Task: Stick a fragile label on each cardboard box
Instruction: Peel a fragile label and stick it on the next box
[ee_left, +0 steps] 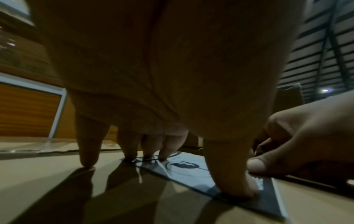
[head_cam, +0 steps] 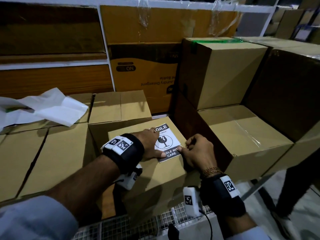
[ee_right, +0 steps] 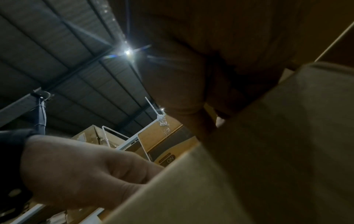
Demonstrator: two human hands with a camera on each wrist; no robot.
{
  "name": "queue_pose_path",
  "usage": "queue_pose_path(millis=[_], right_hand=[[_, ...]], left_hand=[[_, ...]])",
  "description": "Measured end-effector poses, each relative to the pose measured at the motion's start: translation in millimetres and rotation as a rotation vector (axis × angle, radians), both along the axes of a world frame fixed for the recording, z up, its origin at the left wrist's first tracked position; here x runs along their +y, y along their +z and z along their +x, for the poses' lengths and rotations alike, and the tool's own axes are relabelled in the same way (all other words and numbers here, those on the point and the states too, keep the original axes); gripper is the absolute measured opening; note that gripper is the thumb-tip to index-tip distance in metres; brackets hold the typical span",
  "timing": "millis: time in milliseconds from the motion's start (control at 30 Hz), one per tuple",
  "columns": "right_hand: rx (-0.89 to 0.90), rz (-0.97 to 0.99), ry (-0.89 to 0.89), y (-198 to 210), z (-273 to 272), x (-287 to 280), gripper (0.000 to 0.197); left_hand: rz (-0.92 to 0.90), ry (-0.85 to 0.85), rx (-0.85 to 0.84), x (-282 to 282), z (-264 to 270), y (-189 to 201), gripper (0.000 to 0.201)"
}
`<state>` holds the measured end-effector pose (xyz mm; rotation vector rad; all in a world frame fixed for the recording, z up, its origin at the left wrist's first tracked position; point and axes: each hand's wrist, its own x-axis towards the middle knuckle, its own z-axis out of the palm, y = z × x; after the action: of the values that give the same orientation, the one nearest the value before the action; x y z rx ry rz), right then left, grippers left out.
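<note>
- Cardboard box (head_cam: 155, 177), plain brown, lies under both hands with its top face up; every place below is given from this box.
- Black-and-white fragile label (head_cam: 170, 144) lies flat on the box's top, toward the far right corner, and shows a broken-glass symbol.
- Left hand (head_cam: 149, 144) rests on the label's left part with fingers spread and nearly straight; in the left wrist view three fingertips (ee_left: 147, 157) touch the label's far edge, the little finger touches bare cardboard left of it, and the thumb presses the near dark band.
- Right hand (head_cam: 199, 151) sits at the box's right edge, fingers curled; its thumb tip lies on the label's right edge beside the left thumb. Whether it pinches the label there, I cannot tell.
</note>
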<state>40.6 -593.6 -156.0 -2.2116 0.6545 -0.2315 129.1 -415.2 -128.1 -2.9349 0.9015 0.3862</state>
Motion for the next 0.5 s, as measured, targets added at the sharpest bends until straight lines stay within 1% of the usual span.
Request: queue_pose_path(millis=[100,167,200,233,333,367,400,500], right_hand=[[-0.018,0.011,0.051,2,-4,-3,0.024],[-0.042,-0.009,0.093,4,-7,0,0.018],[-0.046,-0.074,0.117,4,-9,1,0.015],[-0.034,-0.195,0.155,5,-11,1,0.018],[0.087,-0.625,0.375,7,-17,2,0.045],[0.113,-0.728,0.457,8,-17,2,0.051],[0.126,-0.776,0.527,8,-17,1,0.058],[0.155,-0.741,0.629,4,-10,-5,0.069]], left_hand=[[0.013,0.014,0.078,7,0,4,0.116],[0.042,0.028,0.108,7,-2,7,0.124],[0.052,0.032,0.117,7,-2,9,0.126],[0.066,0.034,0.122,6,-3,11,0.127],[0.093,0.046,0.128,4,-1,11,0.131],[0.096,0.052,0.132,4,-1,11,0.132],[0.099,0.059,0.136,3,-1,10,0.134],[0.109,0.088,0.143,0,-2,8,0.136]])
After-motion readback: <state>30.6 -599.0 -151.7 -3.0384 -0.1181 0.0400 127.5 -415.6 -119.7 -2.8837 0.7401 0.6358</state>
